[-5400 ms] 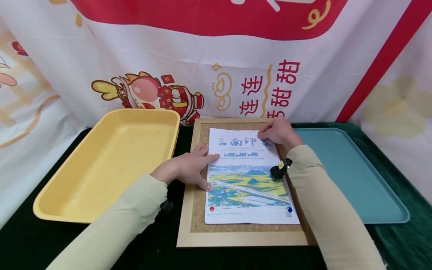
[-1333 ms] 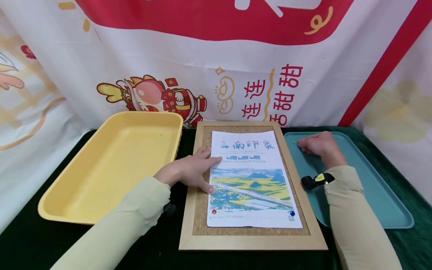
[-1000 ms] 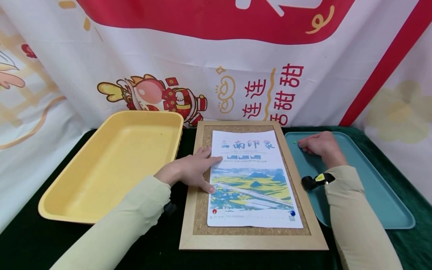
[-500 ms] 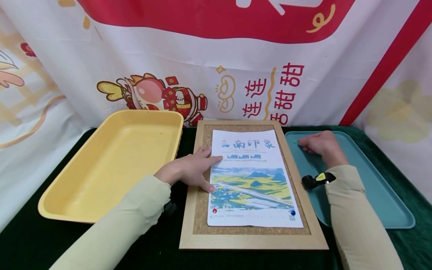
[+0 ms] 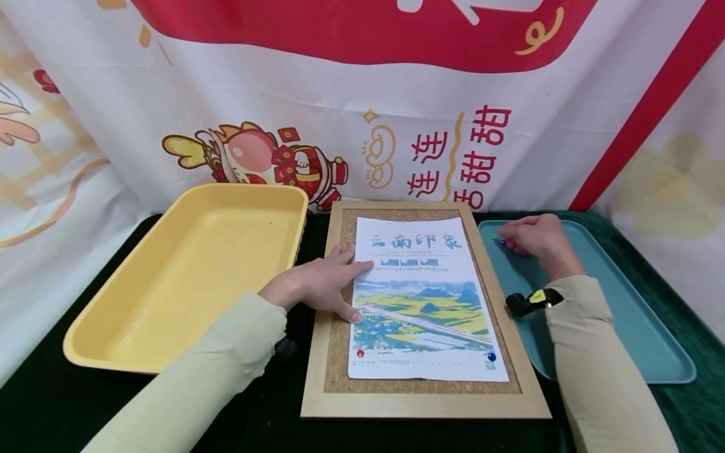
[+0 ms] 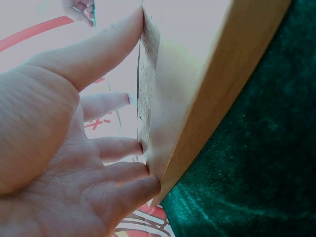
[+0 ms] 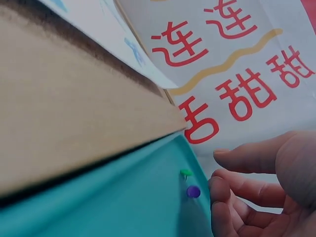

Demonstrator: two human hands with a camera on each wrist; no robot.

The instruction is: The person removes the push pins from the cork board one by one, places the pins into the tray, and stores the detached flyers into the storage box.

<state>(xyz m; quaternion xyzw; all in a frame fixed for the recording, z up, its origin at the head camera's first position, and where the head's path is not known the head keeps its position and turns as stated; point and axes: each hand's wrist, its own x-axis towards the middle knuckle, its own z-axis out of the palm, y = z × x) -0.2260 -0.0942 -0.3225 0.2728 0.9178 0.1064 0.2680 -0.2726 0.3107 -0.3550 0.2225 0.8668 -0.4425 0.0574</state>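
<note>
Head view, left to right. Yellow tray at left of frame, nothing visible inside. Left hand lies flat, fingers straight and spread, pressing the left edge of the poster onto the cork board at centre of frame. Poster's two upper corners show no pins; a red pin and a blue pin sit in the lower corners. Judged from that, the unpinning looks about half done: top corners free, bottom two left.

Right of the board, the teal tray holds the right hand at its upper left corner. In the right wrist view, a green pin and a purple pin lie on the tray floor, just beside the fingertips and apart from them. Fingers loosely curled, holding nothing visible. The purple pin is nearer the fingers, the green one slightly beyond it. Both pins are in the tray's far corner, close to the board's frame. Table covered in dark green cloth.
</note>
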